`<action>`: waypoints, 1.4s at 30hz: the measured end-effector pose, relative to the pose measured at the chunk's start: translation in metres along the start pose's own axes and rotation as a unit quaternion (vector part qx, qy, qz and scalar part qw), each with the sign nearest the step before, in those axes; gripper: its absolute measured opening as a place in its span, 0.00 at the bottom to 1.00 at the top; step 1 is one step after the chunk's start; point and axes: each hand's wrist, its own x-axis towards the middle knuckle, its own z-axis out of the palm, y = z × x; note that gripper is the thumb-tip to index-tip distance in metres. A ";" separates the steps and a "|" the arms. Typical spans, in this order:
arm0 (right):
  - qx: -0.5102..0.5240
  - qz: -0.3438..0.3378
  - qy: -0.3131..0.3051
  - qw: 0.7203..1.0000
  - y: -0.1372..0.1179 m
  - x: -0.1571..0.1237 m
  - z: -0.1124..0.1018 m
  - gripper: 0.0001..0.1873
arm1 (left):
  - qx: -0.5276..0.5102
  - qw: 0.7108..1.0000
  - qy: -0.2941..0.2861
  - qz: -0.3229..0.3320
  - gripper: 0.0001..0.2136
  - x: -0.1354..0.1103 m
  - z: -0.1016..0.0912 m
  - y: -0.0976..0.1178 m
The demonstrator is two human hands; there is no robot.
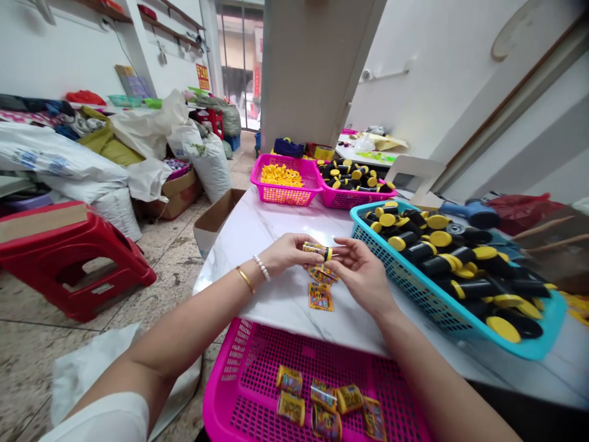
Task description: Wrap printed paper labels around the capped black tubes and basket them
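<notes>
Over a white marble-patterned tabletop [276, 307], at frame centre, the left hand [291, 253] holds one small yellow-labelled cylinder [315, 249]; I cannot tell whether the right hand [367, 275], at its end, grips. One magenta plastic basket [215, 383], bottom, holds six labelled pieces [291, 409]; one turquoise plastic basket [383, 250], right, many black-and-yellow cylinders [422, 252]; two pink plastic baskets [313, 178], upper centre, yellow parts [281, 175] and similar cylinders [353, 175].

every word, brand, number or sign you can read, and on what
None legible.
Yellow printed cylinder in the left hand: too small.
Flat yellow printed pieces on the white marbled table: too small.
Yellow printed cylinders in the near pink plastic basket: too small.
White sack's blue print: blurred.
Yellow-and-red rectangular wall sign: blurred.
</notes>
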 end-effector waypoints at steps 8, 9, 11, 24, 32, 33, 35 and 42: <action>-0.127 -0.051 -0.002 0.991 0.011 -0.002 -0.001 0.16 | 0.003 0.998 -0.008 -0.068 0.14 -0.001 -0.009 -0.001; -0.124 -0.048 0.002 0.991 0.012 -0.003 -0.001 0.16 | 0.014 0.998 -0.011 -0.054 0.12 0.000 -0.008 -0.002; -0.107 -0.033 0.001 0.994 0.013 -0.003 0.000 0.15 | 0.036 0.999 -0.010 -0.022 0.09 0.001 -0.006 -0.006; -0.139 -0.101 0.012 0.985 0.013 -0.010 -0.002 0.14 | 0.031 0.992 -0.041 -0.111 0.13 -0.003 -0.004 -0.002; 0.035 0.110 0.009 0.993 0.016 0.002 0.008 0.13 | 0.161 0.984 0.011 0.075 0.07 0.002 -0.002 -0.009; 0.055 0.122 -0.003 0.991 0.014 0.002 0.006 0.13 | 0.156 0.986 0.002 0.059 0.07 0.002 -0.002 -0.009; 0.070 0.133 -0.020 0.988 0.011 0.000 0.001 0.15 | 0.136 0.990 -0.010 0.018 0.11 0.002 -0.001 -0.009; 0.082 0.067 -0.092 0.990 0.010 -0.004 -0.008 0.22 | 0.046 0.995 -0.030 -0.080 0.21 0.001 -0.004 -0.012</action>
